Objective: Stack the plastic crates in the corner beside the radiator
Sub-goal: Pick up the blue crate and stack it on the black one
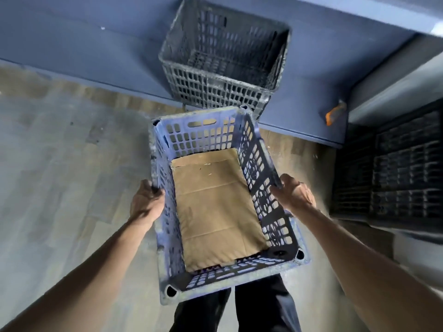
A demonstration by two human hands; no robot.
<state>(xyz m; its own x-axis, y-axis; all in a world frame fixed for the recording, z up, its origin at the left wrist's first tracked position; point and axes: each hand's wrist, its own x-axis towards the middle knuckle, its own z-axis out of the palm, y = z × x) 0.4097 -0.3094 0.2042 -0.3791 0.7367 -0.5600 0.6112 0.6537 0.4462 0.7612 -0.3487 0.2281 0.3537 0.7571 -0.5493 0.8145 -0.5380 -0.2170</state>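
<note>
I hold a blue plastic crate off the floor in front of my legs. A sheet of brown cardboard lies in its bottom. My left hand grips the crate's left rim and my right hand grips its right rim. Beyond it, a grey plastic crate stands on the floor against the blue wall, empty as far as I can see. The dark slatted radiator is at the right, past the wall corner.
The blue wall runs across the top of the view with a skirting edge along the wooden floor. An orange-and-grey object sits by the wall near the radiator. My dark trousers show below the crate.
</note>
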